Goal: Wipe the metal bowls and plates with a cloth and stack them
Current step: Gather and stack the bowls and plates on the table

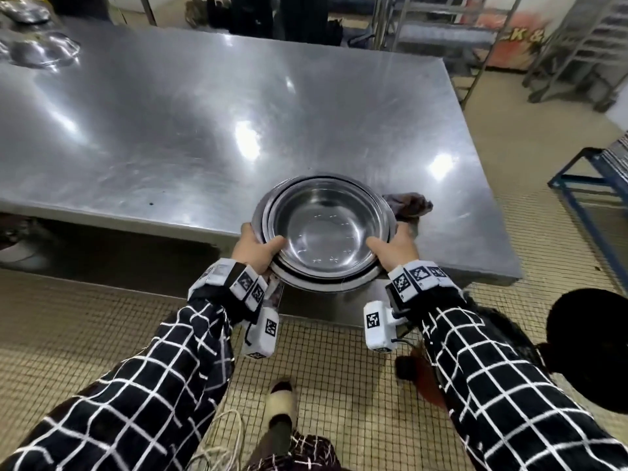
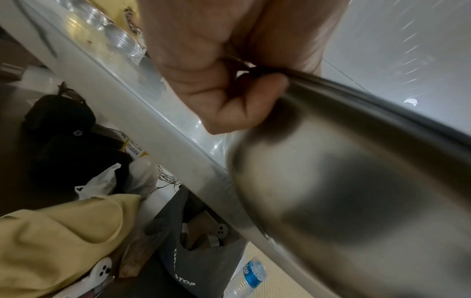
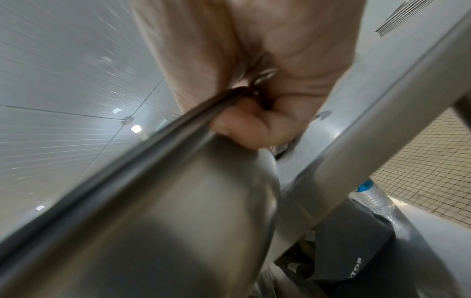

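Note:
A stack of nested metal bowls (image 1: 324, 229) hangs over the near edge of the steel table (image 1: 170, 130), held by both hands. My left hand (image 1: 256, 248) grips the left rim, thumb inside the top bowl and fingers curled under the stack (image 2: 344, 191). On the opposite rim my right hand (image 1: 394, 249) does the same, its thumb over the edge and its fingers beneath the bowls (image 3: 165, 211). A dark brown cloth (image 1: 409, 205) lies crumpled on the table just behind the bowls, to the right. More metal bowls (image 1: 42, 51) sit upside down at the table's far left corner.
Metal racks (image 1: 577, 45) stand beyond the table at the right. A blue frame (image 1: 591, 185) is on the tiled floor to the right. Bags, a yellow garment (image 2: 58, 242) and a water bottle (image 2: 251, 276) lie under the table. My foot (image 1: 282, 402) is below.

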{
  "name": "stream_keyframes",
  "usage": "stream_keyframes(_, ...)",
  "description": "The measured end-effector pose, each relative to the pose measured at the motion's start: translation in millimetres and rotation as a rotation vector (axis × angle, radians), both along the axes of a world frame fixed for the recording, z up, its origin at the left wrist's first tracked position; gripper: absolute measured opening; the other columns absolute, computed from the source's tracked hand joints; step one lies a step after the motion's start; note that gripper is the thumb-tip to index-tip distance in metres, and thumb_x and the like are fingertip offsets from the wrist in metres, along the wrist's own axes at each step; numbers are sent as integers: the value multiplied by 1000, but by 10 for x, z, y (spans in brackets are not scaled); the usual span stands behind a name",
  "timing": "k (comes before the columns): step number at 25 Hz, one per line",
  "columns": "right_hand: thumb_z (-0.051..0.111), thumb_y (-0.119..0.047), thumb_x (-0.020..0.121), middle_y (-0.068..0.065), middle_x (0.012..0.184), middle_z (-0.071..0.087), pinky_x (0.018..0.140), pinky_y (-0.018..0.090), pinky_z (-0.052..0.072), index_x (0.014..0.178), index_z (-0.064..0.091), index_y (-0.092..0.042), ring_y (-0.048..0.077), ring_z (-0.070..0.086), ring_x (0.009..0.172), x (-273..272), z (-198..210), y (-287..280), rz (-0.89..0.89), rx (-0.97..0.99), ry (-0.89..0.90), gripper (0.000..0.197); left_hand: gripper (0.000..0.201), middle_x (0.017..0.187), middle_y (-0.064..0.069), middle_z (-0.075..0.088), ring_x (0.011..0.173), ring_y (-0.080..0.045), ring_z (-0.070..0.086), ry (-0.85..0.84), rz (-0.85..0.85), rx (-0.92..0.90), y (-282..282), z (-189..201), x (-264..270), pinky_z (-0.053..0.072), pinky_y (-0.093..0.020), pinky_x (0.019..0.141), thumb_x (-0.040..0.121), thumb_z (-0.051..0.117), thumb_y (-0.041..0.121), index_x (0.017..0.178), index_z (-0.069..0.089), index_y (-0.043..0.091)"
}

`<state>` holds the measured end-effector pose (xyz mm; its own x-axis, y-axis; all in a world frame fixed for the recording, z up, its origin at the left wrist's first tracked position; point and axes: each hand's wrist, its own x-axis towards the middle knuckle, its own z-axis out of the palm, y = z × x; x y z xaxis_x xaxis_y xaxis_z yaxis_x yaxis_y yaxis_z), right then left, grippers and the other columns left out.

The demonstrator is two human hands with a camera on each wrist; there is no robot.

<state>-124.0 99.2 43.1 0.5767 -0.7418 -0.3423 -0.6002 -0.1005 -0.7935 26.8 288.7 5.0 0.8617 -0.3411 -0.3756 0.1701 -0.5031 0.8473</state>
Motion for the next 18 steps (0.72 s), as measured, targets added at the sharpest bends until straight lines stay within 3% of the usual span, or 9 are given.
stream_keyframes(3, 62, -21, 85, 4, 116, 52, 82, 27, 35, 137, 28, -11, 20, 47, 94, -371, -111, 140, 36, 16, 5, 63, 44, 93, -2, 60, 87, -25, 64, -27, 20, -3, 239, -2, -367, 54, -45, 86, 81, 69, 30, 110, 39, 17)
stream_keyframes(6, 63, -24, 84, 7, 113, 53, 81, 29, 35, 135, 30, -11, 25, 51, 96, -656, -166, 216, 72, 35, 44, 62, 45, 93, -2, 59, 83, -23, 64, -32, 11, 7, 441, 24, -700, 55, -43, 81, 83, 67, 32, 114, 38, 15)
stream_keyframes(11, 62, -28, 84, 9, 124, 52, 92, 38, 42, 136, 28, -14, 29, 53, 109, -1068, -380, 352, 85, 88, 76, 64, 46, 92, 3, 56, 88, -21, 60, -28, -32, 30, 648, -71, -1082, 52, -39, 82, 84, 67, 30, 116, 37, 15)
stream_keyframes(14, 62, -26, 86, 5, 116, 55, 82, 31, 38, 136, 28, -15, 22, 54, 98, -1191, -604, 364, 75, 132, 84, 61, 42, 96, 0, 57, 83, -17, 61, -1, -52, 34, 699, -282, -1189, 53, -32, 69, 86, 67, 27, 112, 35, 18)
stream_keyframes(16, 63, -23, 86, 2, 108, 58, 80, 29, 39, 133, 31, -15, 19, 55, 92, -1225, -800, 371, 51, 148, 87, 58, 44, 98, -4, 59, 84, -23, 65, 36, -63, 63, 700, -525, -1202, 57, -40, 70, 83, 68, 29, 112, 36, 20)
stream_keyframes(18, 63, -24, 85, 4, 110, 58, 81, 29, 41, 133, 32, -16, 19, 56, 92, -1228, -1101, 358, 38, 157, 112, 58, 47, 99, -6, 60, 86, -28, 66, 73, -76, 99, 685, -814, -1183, 58, -47, 76, 82, 69, 31, 113, 36, 19)
